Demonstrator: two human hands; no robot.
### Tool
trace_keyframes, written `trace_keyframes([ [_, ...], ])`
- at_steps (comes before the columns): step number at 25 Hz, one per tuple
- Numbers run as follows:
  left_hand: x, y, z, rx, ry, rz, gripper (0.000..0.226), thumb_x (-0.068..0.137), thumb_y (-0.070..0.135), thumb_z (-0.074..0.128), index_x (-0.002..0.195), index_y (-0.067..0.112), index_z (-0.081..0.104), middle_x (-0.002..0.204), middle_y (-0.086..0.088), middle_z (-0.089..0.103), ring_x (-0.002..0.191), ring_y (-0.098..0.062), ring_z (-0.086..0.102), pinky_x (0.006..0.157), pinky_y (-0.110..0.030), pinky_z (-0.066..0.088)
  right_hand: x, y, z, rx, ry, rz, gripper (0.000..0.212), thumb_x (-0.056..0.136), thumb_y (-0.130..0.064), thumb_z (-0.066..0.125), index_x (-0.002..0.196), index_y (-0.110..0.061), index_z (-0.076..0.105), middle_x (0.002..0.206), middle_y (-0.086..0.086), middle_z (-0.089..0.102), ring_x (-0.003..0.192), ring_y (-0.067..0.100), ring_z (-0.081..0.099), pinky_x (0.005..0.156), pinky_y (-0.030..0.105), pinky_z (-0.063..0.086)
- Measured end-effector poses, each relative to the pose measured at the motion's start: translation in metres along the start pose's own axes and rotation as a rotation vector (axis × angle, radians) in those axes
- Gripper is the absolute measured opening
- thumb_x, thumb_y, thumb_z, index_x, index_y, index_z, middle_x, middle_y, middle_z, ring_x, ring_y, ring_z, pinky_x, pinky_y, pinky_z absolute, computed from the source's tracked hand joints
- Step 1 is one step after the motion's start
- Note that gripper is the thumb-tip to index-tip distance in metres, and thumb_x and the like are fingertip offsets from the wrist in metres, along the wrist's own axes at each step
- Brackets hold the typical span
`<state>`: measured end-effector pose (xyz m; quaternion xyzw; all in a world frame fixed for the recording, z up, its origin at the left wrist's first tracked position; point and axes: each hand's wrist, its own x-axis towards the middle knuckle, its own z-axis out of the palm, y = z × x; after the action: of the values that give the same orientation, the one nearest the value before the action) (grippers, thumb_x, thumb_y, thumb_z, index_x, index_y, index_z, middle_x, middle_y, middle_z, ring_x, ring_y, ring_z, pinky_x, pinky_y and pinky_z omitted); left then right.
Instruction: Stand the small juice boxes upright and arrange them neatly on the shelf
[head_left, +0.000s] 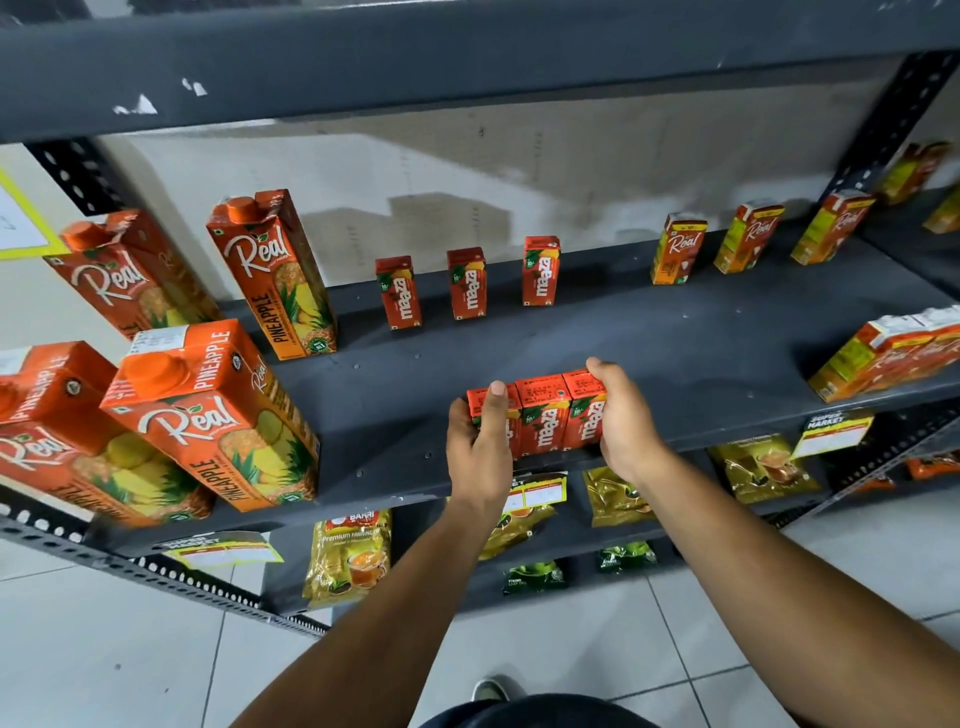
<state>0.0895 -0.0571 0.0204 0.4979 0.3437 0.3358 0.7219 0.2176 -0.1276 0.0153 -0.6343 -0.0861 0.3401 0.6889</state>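
Three small red Maaza juice boxes stand upright, pressed side by side, at the front edge of the grey shelf. My left hand grips the left end of this row, its thumb lying over the leftmost box. My right hand clasps the right end, with the thumb on top of the rightmost box. Three more small Maaza boxes stand upright and spaced apart at the back of the shelf: left, middle and right.
Large Real pineapple cartons crowd the left part of the shelf. Small Real boxes stand at the back right, others lie at the right edge. Tea packets fill the lower shelf. An upper shelf overhangs.
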Motion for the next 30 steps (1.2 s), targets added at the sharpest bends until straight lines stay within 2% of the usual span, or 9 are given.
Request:
trace_keyframes([
  [4,-0.005,0.0,0.0,0.012,0.003,0.003,0.009,0.093,0.041,0.052,0.096,0.032,0.053,0.097,0.008,0.065,0.079,0.004,0.067,0.062,-0.013,0.05,-0.005,-0.001,-0.001,-0.015,0.018,-0.004,0.027,0.094,-0.042,0.048,0.084,-0.018,0.056,0.076,0.002,0.068,0.075,0.02,0.07,0.075,0.036,0.052],
  [11,-0.009,0.001,0.002,0.054,0.051,0.009,0.013,0.09,0.047,0.055,0.094,0.035,0.053,0.101,0.001,0.067,0.089,-0.012,0.069,0.077,-0.032,0.054,-0.009,-0.004,0.003,0.004,0.066,-0.061,0.028,0.095,-0.039,0.048,0.083,-0.013,0.054,0.073,0.004,0.066,0.066,0.017,0.07,0.062,0.03,0.053],
  [13,-0.008,0.0,0.001,0.083,0.055,0.039,0.016,0.09,0.048,0.055,0.093,0.033,0.054,0.1,-0.001,0.068,0.089,-0.015,0.069,0.076,-0.034,0.055,-0.009,-0.005,0.005,0.027,0.088,-0.059,0.029,0.095,-0.038,0.049,0.081,-0.013,0.053,0.072,0.004,0.065,0.066,0.019,0.07,0.062,0.03,0.053],
  [16,-0.009,0.001,0.003,0.124,0.071,0.075,0.01,0.093,0.044,0.051,0.088,0.035,0.052,0.093,0.006,0.065,0.08,-0.003,0.068,0.064,-0.019,0.052,-0.01,-0.005,0.006,0.046,0.084,-0.073,0.03,0.096,-0.037,0.048,0.078,-0.014,0.052,0.07,0.003,0.064,0.065,0.018,0.069,0.061,0.029,0.053],
  [18,-0.008,-0.001,0.004,0.129,0.079,0.083,0.011,0.095,0.041,0.05,0.089,0.033,0.052,0.092,0.006,0.064,0.077,0.002,0.067,0.06,-0.015,0.051,-0.011,-0.004,0.005,0.031,0.075,-0.067,0.03,0.096,-0.04,0.046,0.081,-0.015,0.053,0.073,0.003,0.066,0.068,0.019,0.07,0.063,0.03,0.054],
  [22,-0.004,-0.005,0.002,0.13,0.066,0.114,0.023,0.094,0.045,0.048,0.096,0.024,0.055,0.096,0.001,0.066,0.086,-0.008,0.068,0.068,-0.021,0.053,-0.011,-0.003,0.006,0.031,0.065,-0.089,0.034,0.097,-0.046,0.042,0.086,-0.017,0.056,0.081,0.004,0.067,0.075,0.021,0.07,0.07,0.034,0.056],
  [25,-0.001,-0.009,-0.001,0.113,0.02,0.092,0.035,0.092,0.053,0.043,0.105,0.023,0.055,0.106,-0.003,0.065,0.095,-0.014,0.067,0.073,-0.025,0.054,-0.009,0.0,0.002,0.001,0.015,-0.125,0.047,0.096,-0.056,0.034,0.092,-0.017,0.06,0.085,0.005,0.07,0.078,0.02,0.072,0.073,0.035,0.057],
  [28,-0.007,-0.002,-0.007,0.181,0.002,0.081,0.054,0.089,0.066,0.036,0.115,0.023,0.055,0.117,-0.01,0.062,0.105,-0.019,0.064,0.085,-0.035,0.054,-0.014,0.0,-0.002,-0.037,-0.025,-0.2,0.065,0.089,-0.063,0.029,0.117,-0.014,0.062,0.113,0.009,0.069,0.095,0.019,0.07,0.08,0.035,0.055],
  [30,-0.016,0.009,-0.009,0.238,0.069,0.169,0.062,0.089,0.066,0.031,0.134,0.026,0.045,0.139,-0.008,0.049,0.123,-0.015,0.049,0.099,-0.032,0.044,-0.024,-0.009,-0.017,-0.086,0.043,-0.331,0.059,0.096,-0.054,0.03,0.13,-0.012,0.056,0.132,0.008,0.06,0.115,0.017,0.06,0.089,0.024,0.048],
])
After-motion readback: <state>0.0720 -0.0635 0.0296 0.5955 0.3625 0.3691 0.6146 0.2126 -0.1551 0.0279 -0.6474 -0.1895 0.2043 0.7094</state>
